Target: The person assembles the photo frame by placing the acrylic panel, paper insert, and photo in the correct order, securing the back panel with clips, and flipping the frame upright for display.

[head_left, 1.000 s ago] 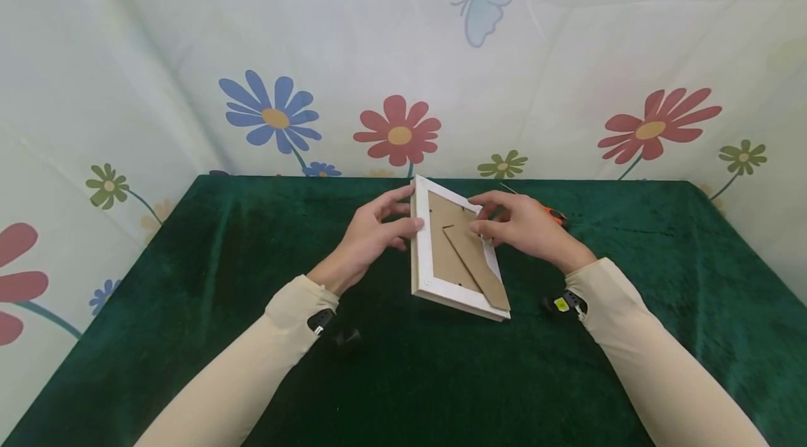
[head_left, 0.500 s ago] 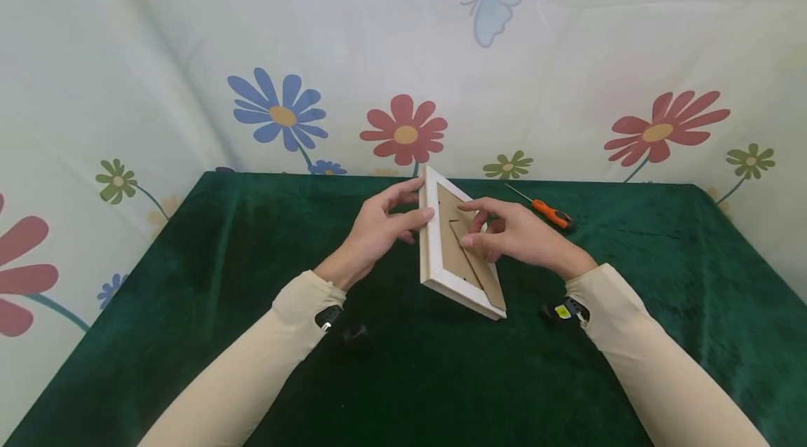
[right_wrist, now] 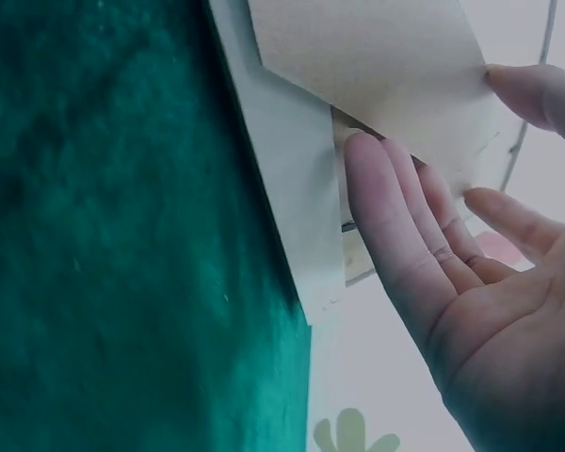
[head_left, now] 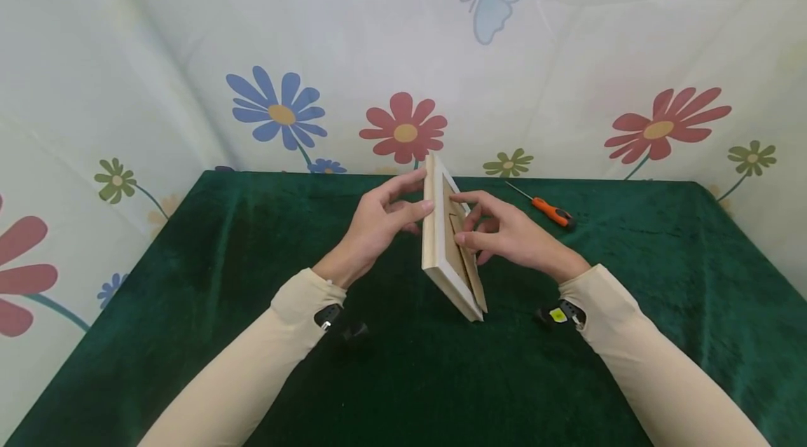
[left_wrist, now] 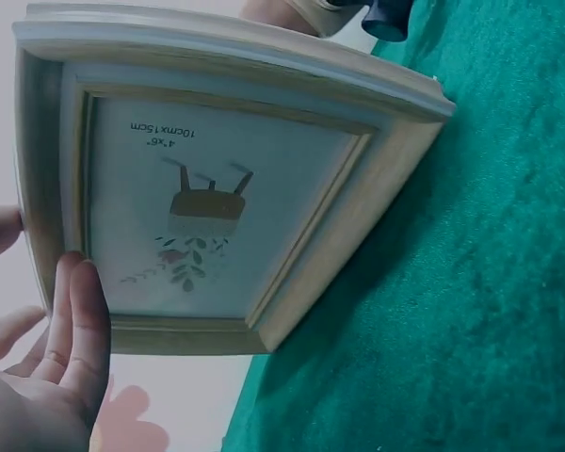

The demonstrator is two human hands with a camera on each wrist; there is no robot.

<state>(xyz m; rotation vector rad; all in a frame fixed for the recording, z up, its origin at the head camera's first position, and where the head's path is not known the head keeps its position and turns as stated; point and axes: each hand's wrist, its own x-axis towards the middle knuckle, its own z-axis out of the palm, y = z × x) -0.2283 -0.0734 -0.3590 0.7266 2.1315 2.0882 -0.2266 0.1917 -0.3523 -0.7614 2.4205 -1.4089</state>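
A white and pale-wood picture frame (head_left: 431, 233) stands tilted near the table's middle, its brown backing turned toward my right. My left hand (head_left: 372, 226) grips its left edge, thumb on the near side and fingers behind. In the left wrist view the frame's front (left_wrist: 193, 235) shows a print of a potted plant under the pane, upside down. My right hand (head_left: 513, 233) holds the cardboard easel stand (right_wrist: 386, 56) on the frame's back, thumb at one edge and fingertips tucked under the other. The stand leans slightly out from the backing.
An orange-handled screwdriver (head_left: 551, 213) lies behind my right hand on the green velvet cloth (head_left: 315, 377). A white curtain (head_left: 555, 47) with printed flowers and a butterfly hangs behind the table's far edge.
The frame has turned more upright and edge-on, its back swinging away to the right. My right hand has moved left from the frame's right edge to the stand, uncovering the screwdriver.
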